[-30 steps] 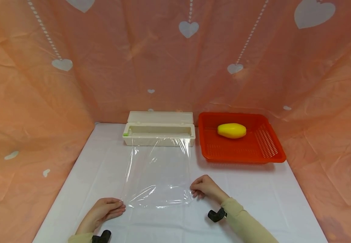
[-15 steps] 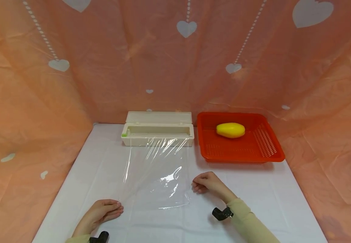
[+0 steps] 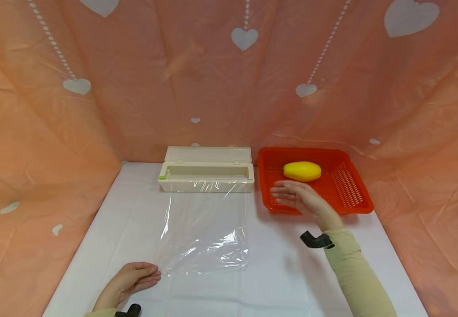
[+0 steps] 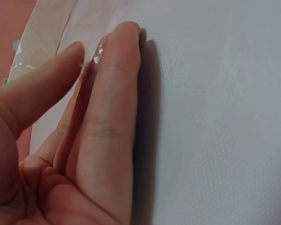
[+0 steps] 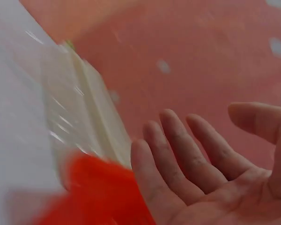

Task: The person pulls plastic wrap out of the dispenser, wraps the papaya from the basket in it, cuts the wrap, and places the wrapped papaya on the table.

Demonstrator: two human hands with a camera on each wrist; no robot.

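Clear film (image 3: 206,229), near left corner pinched in left hand (image 3: 130,281)

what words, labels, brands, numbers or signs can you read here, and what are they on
No readable text in any view.
Green mark on the cream box: too small to tell if it bears lettering.
Clear film, red basket, yellow fruit: no writing visible.
Backdrop: pale hearts and dotted lines only.

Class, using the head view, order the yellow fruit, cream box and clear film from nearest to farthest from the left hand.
1. Clear film: reaches the left hand.
2. Cream box: beyond the film.
3. Yellow fruit: farther right, in the red basket.
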